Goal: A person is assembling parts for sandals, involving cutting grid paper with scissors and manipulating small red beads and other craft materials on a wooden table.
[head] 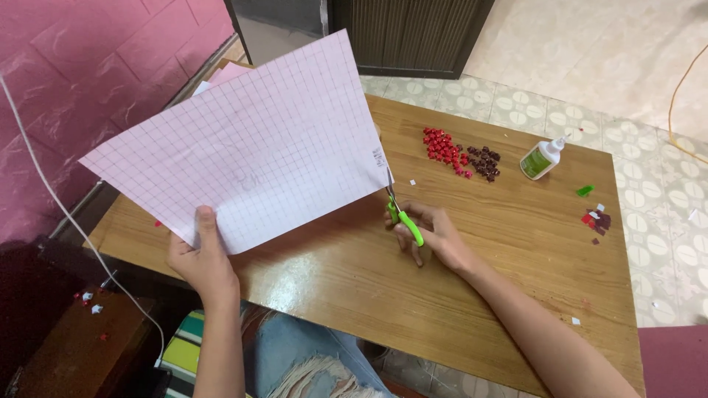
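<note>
I am pinching the lower edge of a pink gridded sheet of paper point(251, 144) with my left hand point(200, 259), holding it up over the wooden table point(516, 243). My right hand point(431, 232) is gripping green-handled scissors point(402, 214), their blades meeting the sheet's right corner.

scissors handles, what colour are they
Bright green, seen in the head view: the scissors sit in the right hand.

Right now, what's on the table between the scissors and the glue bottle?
In the head view, a cluster of small red pieces and dark maroon pieces lies between the green-handled scissors and the glue bottle.
</note>
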